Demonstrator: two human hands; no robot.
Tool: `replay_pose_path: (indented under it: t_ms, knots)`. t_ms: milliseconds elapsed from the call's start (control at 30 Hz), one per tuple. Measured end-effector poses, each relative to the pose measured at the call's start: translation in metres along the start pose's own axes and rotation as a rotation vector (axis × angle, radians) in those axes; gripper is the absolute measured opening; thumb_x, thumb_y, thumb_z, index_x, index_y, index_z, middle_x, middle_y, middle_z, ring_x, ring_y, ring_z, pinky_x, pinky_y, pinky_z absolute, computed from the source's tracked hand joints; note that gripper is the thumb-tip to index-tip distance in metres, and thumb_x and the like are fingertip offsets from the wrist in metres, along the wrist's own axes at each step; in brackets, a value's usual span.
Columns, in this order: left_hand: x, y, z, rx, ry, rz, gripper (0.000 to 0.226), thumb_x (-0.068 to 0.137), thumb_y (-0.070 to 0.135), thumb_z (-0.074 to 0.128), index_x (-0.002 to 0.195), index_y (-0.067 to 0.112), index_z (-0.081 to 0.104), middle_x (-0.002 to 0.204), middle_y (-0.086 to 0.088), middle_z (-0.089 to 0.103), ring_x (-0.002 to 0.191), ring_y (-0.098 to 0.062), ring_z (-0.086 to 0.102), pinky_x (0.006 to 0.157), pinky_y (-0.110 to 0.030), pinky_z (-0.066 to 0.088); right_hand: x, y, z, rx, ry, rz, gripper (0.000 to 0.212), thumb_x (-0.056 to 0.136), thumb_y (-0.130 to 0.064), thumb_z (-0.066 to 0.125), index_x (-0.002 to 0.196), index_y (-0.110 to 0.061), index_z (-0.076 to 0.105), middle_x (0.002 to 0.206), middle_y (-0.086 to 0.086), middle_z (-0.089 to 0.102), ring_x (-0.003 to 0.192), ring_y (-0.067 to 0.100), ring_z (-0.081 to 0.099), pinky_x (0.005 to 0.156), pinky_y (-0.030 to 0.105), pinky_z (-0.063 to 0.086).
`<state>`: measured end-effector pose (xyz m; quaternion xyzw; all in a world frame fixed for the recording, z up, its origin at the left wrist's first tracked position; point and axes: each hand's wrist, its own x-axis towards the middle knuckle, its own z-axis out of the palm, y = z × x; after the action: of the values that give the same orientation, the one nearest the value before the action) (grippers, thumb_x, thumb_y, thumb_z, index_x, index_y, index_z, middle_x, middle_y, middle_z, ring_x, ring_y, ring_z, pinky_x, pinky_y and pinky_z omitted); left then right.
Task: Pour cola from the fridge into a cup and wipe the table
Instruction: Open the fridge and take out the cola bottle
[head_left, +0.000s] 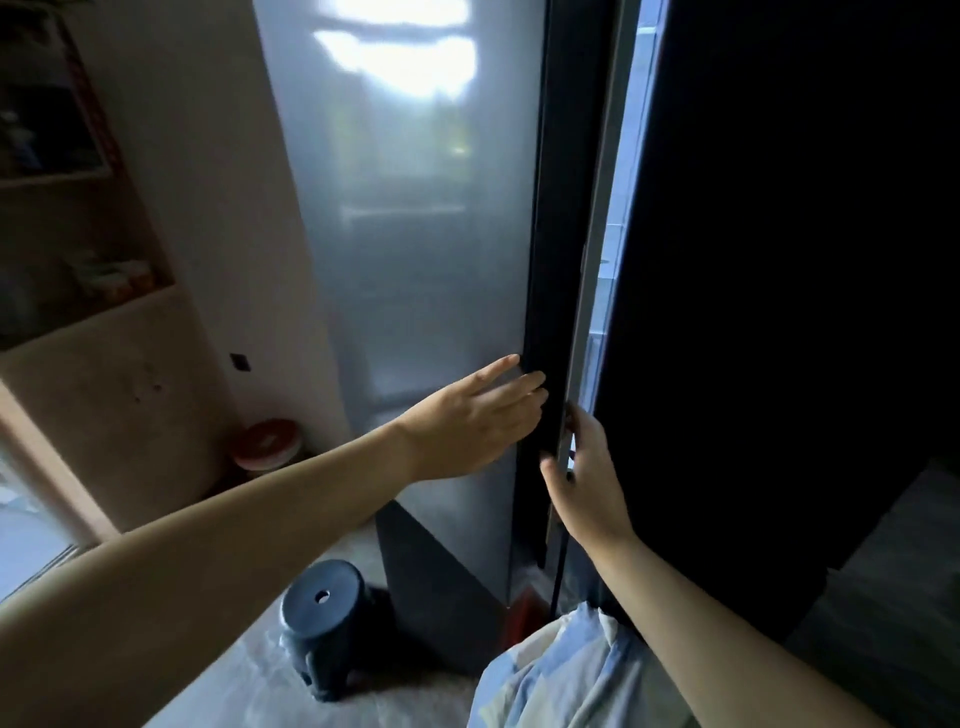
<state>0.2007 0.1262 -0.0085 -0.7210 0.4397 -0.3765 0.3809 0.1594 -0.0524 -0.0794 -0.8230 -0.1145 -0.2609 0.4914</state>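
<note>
**A:** Left forearm (208, 545) is closest; it comes across from the lower left. Where does it end?

**B:** At the left hand (467, 421). Its fingers are straight and lie flat on the fridge (415, 156), on its grey door (426, 291), near the door's right border.

**A:** And the right hand (584, 483)?

**B:** It holds the dark door edge (561, 260). The thumb is on the outside, and the fingertips go into the gap and are hidden.

**A:** Is the fridge open?

**B:** Only a little. One narrow bright gap (626, 197) runs between the dark edge and the black door (779, 260) on the right. What is inside, I cannot tell.

**A:** What is around?

**B:** Below the hands is the person's blue-and-white clothing (561, 670). On the floor (249, 675) a dark blue stool (324, 618) stands beside the fridge. Further left there is a red-lidded jar (267, 441) by the wall, and wooden shelves (78, 174) with blurred things.
</note>
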Motion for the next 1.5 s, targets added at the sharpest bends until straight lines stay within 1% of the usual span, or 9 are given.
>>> replay_pose_path:
  t_ms: [200,300,400,567,733,900,1133,1300,1500]
  knots:
    - [-0.064,0.005,-0.018,-0.027,0.074,-0.070,0.038,0.095,0.022,0.040,0.125,0.017,0.062,0.136,-0.003,0.057,0.134,-0.025,0.042,0.116,-0.048,0.022,-0.022,-0.004,0.014,-0.023,0.009,-0.135,0.043,0.093,-0.023,0.057,0.131,-0.035,0.040,0.128,-0.025,0.047,0.123,-0.008,0.041,0.104,0.015,0.034]
    - [-0.093,0.013,-0.027,-0.055,0.064,-0.137,0.039,0.089,0.022,0.052,0.126,0.016,0.061,0.137,-0.006,0.057,0.135,-0.028,0.036,0.116,-0.048,0.024,-0.032,-0.003,0.030,0.051,-0.178,-0.037,0.065,0.089,-0.021,0.061,0.144,-0.030,0.027,0.138,-0.012,0.047,0.129,0.004,0.044,0.107,0.034,0.041]
    - [-0.118,0.020,-0.037,-0.103,0.023,-0.195,0.044,0.090,0.023,0.052,0.132,0.013,0.056,0.139,-0.009,0.055,0.136,-0.029,0.037,0.116,-0.047,0.022,-0.046,-0.009,0.047,0.060,-0.222,-0.063,0.081,0.084,-0.010,0.065,0.146,-0.030,0.016,0.143,-0.015,0.039,0.132,-0.004,0.037,0.110,0.024,0.033]
    - [-0.149,0.039,-0.051,-0.110,-0.055,-0.154,0.053,0.095,0.020,0.044,0.147,0.013,0.036,0.150,-0.007,0.043,0.140,-0.026,0.036,0.117,-0.042,0.024,-0.065,-0.021,0.075,0.162,-0.302,-0.136,0.079,0.085,-0.015,0.061,0.149,-0.013,0.014,0.146,0.007,0.040,0.136,0.018,0.040,0.108,0.047,0.037]
    - [-0.172,0.059,-0.054,-0.082,-0.185,-0.184,0.055,0.097,0.013,0.023,0.152,0.010,0.024,0.157,-0.009,0.027,0.147,-0.028,0.019,0.120,-0.042,0.014,-0.077,-0.035,0.099,0.147,-0.450,-0.249,0.084,0.088,-0.012,0.060,0.151,-0.030,0.008,0.148,0.003,0.040,0.131,0.015,0.046,0.106,0.033,0.042]
    - [-0.210,0.065,-0.051,-0.114,-0.274,-0.329,0.057,0.092,0.011,0.029,0.149,0.010,0.030,0.154,-0.007,0.035,0.143,-0.028,0.024,0.118,-0.043,0.017,-0.078,-0.023,0.123,-0.064,-0.687,-0.293,0.067,0.087,-0.019,0.060,0.147,-0.020,0.030,0.147,0.001,0.041,0.134,0.014,0.040,0.108,0.031,0.039]
    - [-0.259,0.072,-0.053,-0.176,-0.403,-0.525,0.066,0.087,0.020,0.034,0.151,0.012,0.021,0.158,-0.007,0.020,0.145,-0.032,0.017,0.118,-0.045,0.016,-0.079,-0.008,0.168,-0.495,-0.955,-0.485,0.070,0.094,-0.026,0.046,0.151,-0.009,0.009,0.160,0.007,0.001,0.138,0.013,-0.020,0.110,0.020,-0.017]
    - [-0.269,0.095,-0.052,-0.229,-0.567,-0.692,0.074,0.082,0.027,0.049,0.150,0.008,0.024,0.159,-0.010,0.013,0.147,-0.031,0.008,0.119,-0.045,0.006,-0.076,-0.029,0.196,-0.449,-1.053,-0.482,0.071,0.094,-0.019,0.044,0.151,-0.010,0.003,0.153,-0.003,-0.012,0.137,0.008,-0.020,0.109,0.018,-0.013]
    - [-0.250,0.120,-0.030,-0.602,-0.747,-0.860,0.080,0.072,0.039,0.073,0.140,0.005,0.048,0.147,-0.015,0.045,0.138,-0.028,0.041,0.113,-0.038,0.024,-0.056,-0.033,0.212,-0.595,-1.011,-0.439,0.073,0.094,-0.020,0.047,0.150,-0.004,0.002,0.159,0.012,-0.004,0.146,0.025,-0.009,0.116,0.029,-0.006]
